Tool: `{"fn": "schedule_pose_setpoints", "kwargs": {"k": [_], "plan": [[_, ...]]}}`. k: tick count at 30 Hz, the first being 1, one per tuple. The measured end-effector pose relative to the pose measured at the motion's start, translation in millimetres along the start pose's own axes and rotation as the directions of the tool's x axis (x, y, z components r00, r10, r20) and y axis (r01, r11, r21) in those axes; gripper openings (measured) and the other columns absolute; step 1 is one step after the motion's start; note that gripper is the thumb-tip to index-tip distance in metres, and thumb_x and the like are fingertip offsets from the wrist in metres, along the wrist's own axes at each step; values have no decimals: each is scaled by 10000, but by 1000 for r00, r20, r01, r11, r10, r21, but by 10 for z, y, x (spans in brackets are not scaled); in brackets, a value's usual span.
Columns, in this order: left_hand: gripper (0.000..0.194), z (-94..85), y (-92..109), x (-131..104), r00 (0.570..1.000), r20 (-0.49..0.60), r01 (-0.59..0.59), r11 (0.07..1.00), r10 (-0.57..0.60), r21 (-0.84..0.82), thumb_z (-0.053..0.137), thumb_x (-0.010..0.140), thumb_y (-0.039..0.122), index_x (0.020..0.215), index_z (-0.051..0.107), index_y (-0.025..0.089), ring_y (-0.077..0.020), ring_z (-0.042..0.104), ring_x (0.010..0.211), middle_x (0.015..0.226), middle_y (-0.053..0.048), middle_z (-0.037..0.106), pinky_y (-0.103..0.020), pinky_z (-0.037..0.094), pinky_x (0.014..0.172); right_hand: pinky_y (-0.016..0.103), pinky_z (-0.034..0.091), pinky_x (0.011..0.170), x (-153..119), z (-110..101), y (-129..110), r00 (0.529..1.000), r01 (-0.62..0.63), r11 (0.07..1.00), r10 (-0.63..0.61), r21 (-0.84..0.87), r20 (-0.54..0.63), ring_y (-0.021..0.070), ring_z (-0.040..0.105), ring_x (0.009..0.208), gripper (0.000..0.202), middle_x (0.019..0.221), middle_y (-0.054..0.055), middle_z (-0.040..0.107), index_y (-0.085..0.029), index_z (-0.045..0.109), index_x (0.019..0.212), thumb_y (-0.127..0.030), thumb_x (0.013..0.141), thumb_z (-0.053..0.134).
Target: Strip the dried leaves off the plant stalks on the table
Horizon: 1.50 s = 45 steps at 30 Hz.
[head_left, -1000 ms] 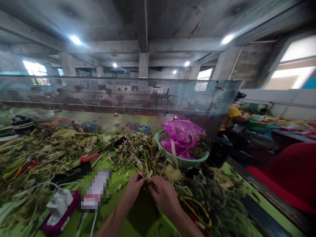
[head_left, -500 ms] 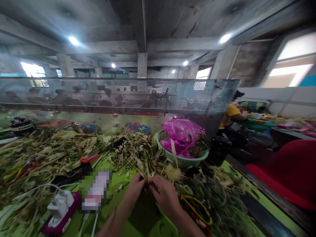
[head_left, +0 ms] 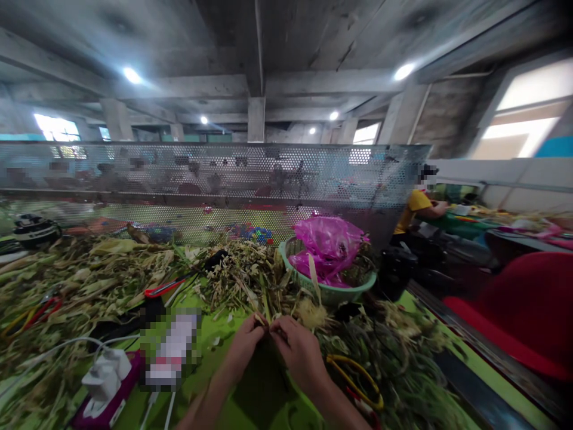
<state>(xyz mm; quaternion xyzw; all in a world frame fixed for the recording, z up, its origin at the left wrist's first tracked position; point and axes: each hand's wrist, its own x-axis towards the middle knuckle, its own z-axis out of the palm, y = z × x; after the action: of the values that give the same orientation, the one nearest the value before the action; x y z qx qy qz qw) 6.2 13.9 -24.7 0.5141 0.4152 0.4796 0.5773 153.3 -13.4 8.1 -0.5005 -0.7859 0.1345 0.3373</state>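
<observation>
My left hand (head_left: 248,339) and my right hand (head_left: 292,341) meet over the green tabletop (head_left: 215,364), fingertips pinched almost together. Between them is a small pale piece of dried plant (head_left: 261,321), partly hidden by the fingers. Just beyond the fingertips lies a heap of dried leaves and stalks (head_left: 237,272). Yellow-handled pliers or scissors (head_left: 356,379) lie right of my right wrist, beside a pile of green stringy plant strands (head_left: 398,364).
Pink plastic bags (head_left: 329,245) fill a green basket (head_left: 344,294). At left lie a red cutter (head_left: 165,286), a blurred-out phone (head_left: 172,346) and a purple power strip (head_left: 105,406) with cables. A perforated metal screen (head_left: 210,173) stands behind. A person in yellow (head_left: 418,203) sits at right.
The view has shifted slightly, moving the surroundings a little leftward. My hands stay pinched together in nearly the same place, with only slight finger movement.
</observation>
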Motion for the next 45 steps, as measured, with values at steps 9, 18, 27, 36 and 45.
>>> {"fn": "schedule_pose_setpoints", "kwargs": {"k": [9,18,27,36,45], "plan": [[163,38,138,-104,998,45,-45,999,44,17,553,643,203,801,515,183,-164,461,793,758,3,533,-265,353,737,243,392,682,35,-24,31,999,-31,998,32,60,-23,159,580,766,104,836,15,637,-204,596,807,-159,807,502],[150,33,138,-84,999,38,-25,999,25,21,570,617,165,765,541,172,-177,492,802,763,-11,576,-276,376,765,252,397,677,39,-27,32,999,-38,999,39,35,-7,165,580,757,117,833,22,635,-203,604,817,-182,818,489],[147,40,100,-74,999,11,-37,999,36,37,581,622,177,768,574,167,-180,507,788,752,-10,592,-273,385,748,248,406,687,35,-7,54,999,-22,999,23,24,-30,158,594,771,127,867,16,648,-212,609,837,-161,811,495],[202,41,32,-36,1000,-10,3,1000,-3,-21,613,649,243,827,611,148,-175,528,771,764,-13,616,-277,400,743,264,427,704,45,-16,47,998,-29,999,32,44,-58,177,606,794,173,919,34,659,-221,597,974,-198,840,489],[237,82,148,-100,993,107,-48,999,49,-7,607,711,295,902,630,157,-212,549,905,913,-54,664,-307,389,862,275,427,663,48,-32,68,991,-91,987,102,130,-82,179,590,712,230,808,22,643,-220,580,1059,-294,872,468]]}}
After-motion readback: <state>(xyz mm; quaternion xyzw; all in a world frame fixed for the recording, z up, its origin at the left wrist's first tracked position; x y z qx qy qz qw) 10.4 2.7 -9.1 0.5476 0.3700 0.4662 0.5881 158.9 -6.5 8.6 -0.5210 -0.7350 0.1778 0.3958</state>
